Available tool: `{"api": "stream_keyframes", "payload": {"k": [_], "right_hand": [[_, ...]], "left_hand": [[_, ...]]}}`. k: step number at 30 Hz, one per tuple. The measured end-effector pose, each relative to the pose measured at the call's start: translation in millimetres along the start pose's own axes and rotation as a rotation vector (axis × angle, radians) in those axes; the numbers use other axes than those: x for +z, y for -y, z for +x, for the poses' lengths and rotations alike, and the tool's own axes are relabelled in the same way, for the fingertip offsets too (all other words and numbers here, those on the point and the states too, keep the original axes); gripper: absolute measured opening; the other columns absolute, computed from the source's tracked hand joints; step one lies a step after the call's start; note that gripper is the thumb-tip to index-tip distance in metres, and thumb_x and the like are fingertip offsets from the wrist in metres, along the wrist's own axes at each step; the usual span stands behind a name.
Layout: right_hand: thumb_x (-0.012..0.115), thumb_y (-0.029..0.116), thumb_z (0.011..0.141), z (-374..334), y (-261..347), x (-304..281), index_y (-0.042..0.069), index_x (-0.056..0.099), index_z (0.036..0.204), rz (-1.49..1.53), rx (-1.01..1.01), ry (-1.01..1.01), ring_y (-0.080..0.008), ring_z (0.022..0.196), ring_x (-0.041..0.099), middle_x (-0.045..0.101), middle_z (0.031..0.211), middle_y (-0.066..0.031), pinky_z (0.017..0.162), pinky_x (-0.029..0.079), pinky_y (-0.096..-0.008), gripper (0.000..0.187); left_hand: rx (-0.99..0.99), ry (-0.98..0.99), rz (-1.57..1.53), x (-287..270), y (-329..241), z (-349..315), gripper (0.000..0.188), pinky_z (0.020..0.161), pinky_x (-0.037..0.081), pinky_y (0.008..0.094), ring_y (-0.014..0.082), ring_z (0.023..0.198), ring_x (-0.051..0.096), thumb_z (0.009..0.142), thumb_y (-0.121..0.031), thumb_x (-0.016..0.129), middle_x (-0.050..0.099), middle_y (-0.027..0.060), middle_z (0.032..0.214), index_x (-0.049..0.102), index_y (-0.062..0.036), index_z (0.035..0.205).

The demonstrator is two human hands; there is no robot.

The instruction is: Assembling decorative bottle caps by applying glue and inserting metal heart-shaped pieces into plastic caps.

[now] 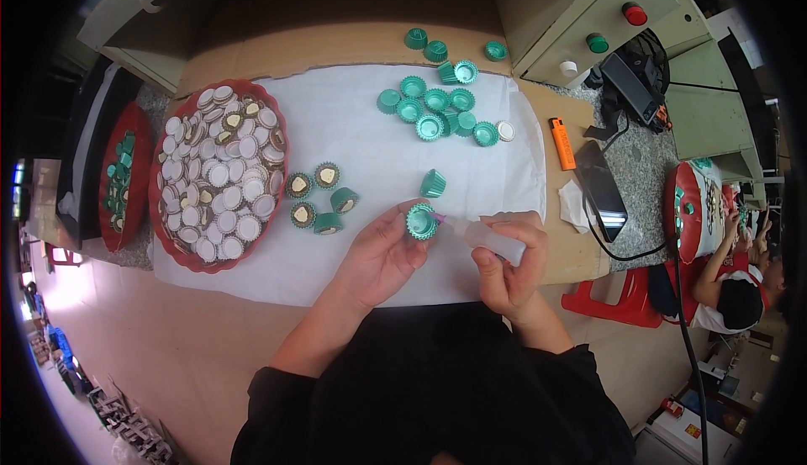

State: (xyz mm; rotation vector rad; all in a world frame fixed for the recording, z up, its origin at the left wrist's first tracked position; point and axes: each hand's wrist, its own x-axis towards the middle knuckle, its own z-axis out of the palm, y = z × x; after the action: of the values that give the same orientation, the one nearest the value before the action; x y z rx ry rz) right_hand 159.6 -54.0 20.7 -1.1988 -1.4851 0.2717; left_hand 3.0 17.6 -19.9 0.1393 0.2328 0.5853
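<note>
Between the fingers of my left hand (385,250) is a green fluted cup (421,222), its open side facing up and right. My right hand (517,259) grips a translucent squeeze bottle (492,240), whose thin pinkish tip reaches the rim of that cup. Just beyond it, another green cup (433,183) lies on the white sheet (353,120). To the left sit several green cups with brown and cream inserts (301,214). A loose group of green cups (436,100) lies farther off, with a white disc (505,131) at its right.
A red scalloped tray (280,120) heaped with white discs stands at left, a second red tray (109,213) beyond it. On the right are an orange lighter (561,144), a phone (603,192) and a black cable (643,256). A person (727,288) sits farther right.
</note>
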Motion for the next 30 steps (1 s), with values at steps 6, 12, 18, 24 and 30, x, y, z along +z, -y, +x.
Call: {"api": "stream_keyframes", "payload": {"k": [6, 12, 18, 24, 30], "right_hand": [[0.063, 0.006, 0.071, 2.5, 2.0, -1.5, 0.001, 0.043, 0.097, -0.041, -0.003, 0.013, -0.0241, 0.075, 0.049, 0.052, 0.085, -0.0147, 0.066, 0.042, -0.0293, 0.034], [0.064, 0.006, 0.071, 4.0, 3.1, -0.3, 0.001, 0.044, 0.097, -0.035, -0.020, 0.008, -0.0244, 0.074, 0.049, 0.052, 0.085, -0.0146, 0.066, 0.043, -0.0300, 0.033], [0.064, 0.005, 0.070, 5.7, 2.1, -5.3, 0.001, 0.044, 0.097, -0.078, -0.032, 0.040, -0.0250, 0.074, 0.050, 0.052, 0.083, -0.0149, 0.065, 0.043, -0.0303, 0.034], [0.065, 0.006, 0.069, 6.6, 2.5, -2.6, 0.001, 0.044, 0.097, -0.057, -0.043, 0.035, -0.0248, 0.073, 0.050, 0.053, 0.084, -0.0146, 0.064, 0.042, -0.0305, 0.036], [0.067, 0.006, 0.067, 9.4, 3.2, -6.6, 0.001, 0.044, 0.097, -0.113, -0.074, 0.079, -0.0256, 0.070, 0.050, 0.055, 0.084, -0.0143, 0.061, 0.042, -0.0306, 0.038]], "left_hand": [[0.009, -0.006, 0.013, 2.0, -0.8, -0.2, 0.033, 0.060, 0.042, 0.0242, 0.0148, 0.076, 0.049, 0.087, -0.019, 0.043, 0.051, 0.0085, 0.095, 0.040, 0.0016, 0.113], [0.010, 0.013, 0.019, -0.2, 0.4, 0.9, 0.034, 0.061, 0.042, 0.0241, 0.0146, 0.076, 0.049, 0.088, -0.020, 0.042, 0.051, 0.0087, 0.096, 0.040, 0.0020, 0.113], [0.027, 0.006, 0.046, -1.5, 0.6, 0.8, 0.034, 0.061, 0.042, 0.0241, 0.0140, 0.077, 0.050, 0.088, -0.020, 0.042, 0.051, 0.0085, 0.097, 0.039, 0.0021, 0.114], [0.027, 0.006, 0.058, -0.4, 0.9, 0.6, 0.034, 0.061, 0.042, 0.0240, 0.0139, 0.077, 0.049, 0.088, -0.021, 0.042, 0.051, 0.0080, 0.096, 0.040, 0.0017, 0.113], [0.032, -0.027, 0.075, 2.2, 0.5, 0.1, 0.033, 0.062, 0.040, 0.0242, 0.0143, 0.075, 0.047, 0.087, -0.021, 0.043, 0.051, 0.0064, 0.093, 0.042, 0.0014, 0.112]]}}
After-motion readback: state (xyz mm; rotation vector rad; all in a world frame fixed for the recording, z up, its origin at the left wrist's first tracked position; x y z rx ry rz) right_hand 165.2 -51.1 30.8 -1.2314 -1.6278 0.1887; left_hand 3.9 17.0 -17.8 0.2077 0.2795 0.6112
